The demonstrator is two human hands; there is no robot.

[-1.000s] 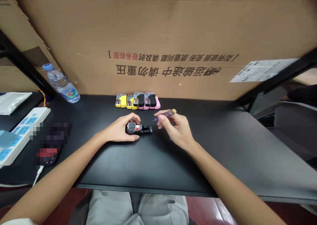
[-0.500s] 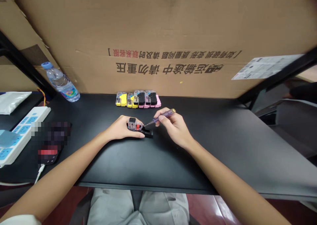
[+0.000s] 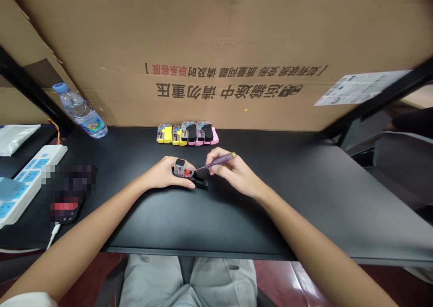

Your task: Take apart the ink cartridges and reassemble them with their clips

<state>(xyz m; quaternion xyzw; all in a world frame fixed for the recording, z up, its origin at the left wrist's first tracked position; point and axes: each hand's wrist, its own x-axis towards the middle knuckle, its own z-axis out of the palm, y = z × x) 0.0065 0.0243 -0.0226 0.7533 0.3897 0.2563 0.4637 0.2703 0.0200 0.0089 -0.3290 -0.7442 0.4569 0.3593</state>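
Note:
My left hand (image 3: 165, 173) is closed around a small clear-and-black device (image 3: 180, 168) with a red part inside, keeping it on the black table. A black open section of it sticks out past my thumb to the right. Pinched between thumb and fingers of my right hand (image 3: 233, 171) is a screwdriver (image 3: 221, 159) with a translucent purple handle and a yellowish end. Its thin shaft slants down to the left, and the tip meets or nearly meets the device beside the red part; contact is too small to tell.
Behind my hands, several similar clear cases with yellow, black and pink parts (image 3: 191, 133) stand near a cardboard wall (image 3: 216, 27). A water bottle (image 3: 83, 113), a white power strip (image 3: 32, 180) and a phone (image 3: 69, 214) with a white cable lie on the left of the table (image 3: 189, 226).
The screwdriver's handle has dropped to a flatter slant, and my right hand has shifted slightly left. My left hand still holds the device in about the same place. The view has shifted slightly.

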